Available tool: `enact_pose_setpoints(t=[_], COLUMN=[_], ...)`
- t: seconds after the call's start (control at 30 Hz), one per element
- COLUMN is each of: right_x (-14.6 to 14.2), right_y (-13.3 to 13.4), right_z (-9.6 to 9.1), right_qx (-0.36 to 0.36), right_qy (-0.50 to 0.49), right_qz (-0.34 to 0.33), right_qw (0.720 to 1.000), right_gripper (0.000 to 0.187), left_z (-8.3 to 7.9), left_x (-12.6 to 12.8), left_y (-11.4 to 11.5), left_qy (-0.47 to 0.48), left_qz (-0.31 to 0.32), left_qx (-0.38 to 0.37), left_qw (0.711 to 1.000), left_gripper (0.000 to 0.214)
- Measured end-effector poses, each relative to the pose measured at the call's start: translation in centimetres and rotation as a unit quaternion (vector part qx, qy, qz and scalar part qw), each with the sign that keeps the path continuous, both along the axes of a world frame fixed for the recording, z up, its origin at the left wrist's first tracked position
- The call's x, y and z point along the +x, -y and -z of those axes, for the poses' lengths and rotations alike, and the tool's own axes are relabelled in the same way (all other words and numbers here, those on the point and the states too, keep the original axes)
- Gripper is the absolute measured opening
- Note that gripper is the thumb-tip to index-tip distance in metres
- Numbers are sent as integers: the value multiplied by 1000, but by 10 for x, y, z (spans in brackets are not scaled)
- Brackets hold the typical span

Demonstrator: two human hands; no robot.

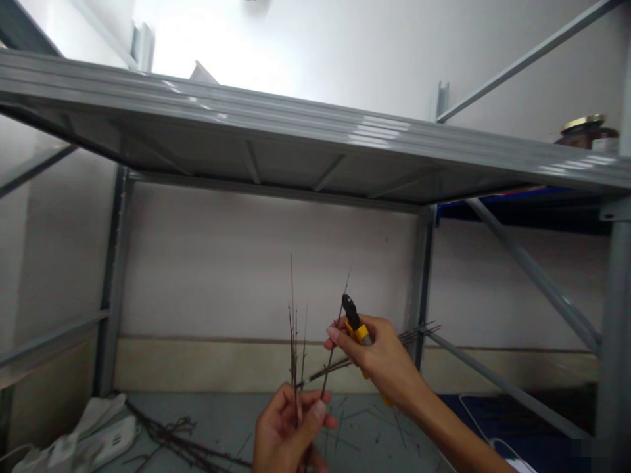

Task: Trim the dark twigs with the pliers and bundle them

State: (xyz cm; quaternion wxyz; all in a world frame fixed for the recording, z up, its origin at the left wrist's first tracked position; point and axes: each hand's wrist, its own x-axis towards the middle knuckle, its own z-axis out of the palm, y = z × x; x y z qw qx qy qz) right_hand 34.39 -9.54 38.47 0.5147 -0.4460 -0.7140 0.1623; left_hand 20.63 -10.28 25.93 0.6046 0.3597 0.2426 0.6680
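Note:
My left hand (pixel 290 430) is closed around the lower ends of several thin dark twigs (pixel 294 358), which stand upright from its fingers. In my right hand (pixel 387 351) there is a pair of pliers (pixel 351 312) with black jaws and yellow handles, the jaws pointing up. The thumb and fingertips of that hand also pinch a single twig (pixel 331 358), whose lower end reaches my left fingers. A slanting bundle of twigs (pixel 335 366) passes behind my right hand; whether it is held or rests on something, I cannot tell.
Branches (pixel 182 443) and a white power strip (pixel 106 443) lie at the left on the grey shelf (pixel 221 417). Twig scraps are scattered beyond my hands. A metal upper shelf (pixel 296 115) spans overhead, with a gold-lidded jar (pixel 584 133) at right. Diagonal braces (pixel 532 269) flank the right side.

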Motion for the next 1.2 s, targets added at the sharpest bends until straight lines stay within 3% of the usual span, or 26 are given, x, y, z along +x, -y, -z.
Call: enact_pose_setpoints(t=[0.1, 0.2, 0.27, 0.33, 0.47, 0.63, 0.73, 0.93, 1.2], right_x=[4, 18, 29, 39, 42, 33, 29, 29, 35], right_y=[1, 0, 2, 7, 19, 26, 27, 26, 8], right_z=[-4, -12, -18, -26, -39, -42, -41, -40, -21], right_qx=[22, 67, 117, 160, 214, 235, 222, 189, 144], right_qy=[58, 174, 281, 388, 538, 616, 634, 645, 627], right_qz=[10, 81, 163, 234, 291, 293, 294, 288, 274], right_qw=[998, 979, 939, 877, 762, 693, 680, 682, 715], right_gripper=[28, 35, 44, 52, 54, 48, 48, 43, 28], left_z=[-8, -6, -3, -2, -4, -4, -2, 0, -6], left_x=[2, 3, 2, 0, 0, 4, 5, 1, -4], left_y=[-5, -9, -10, -9, -5, -1, 0, -1, -1], left_qy=[3, 9, 19, 27, 26, 28, 26, 6, 28], left_qz=[4, 1, -3, -6, -14, -19, -24, -13, 14], left_qx=[5, -11, -18, -21, -19, -14, -7, 0, -8], left_qw=[1000, 1000, 1000, 999, 999, 999, 999, 1000, 999], left_gripper=[54, 53, 53, 53, 49, 51, 52, 44, 47])
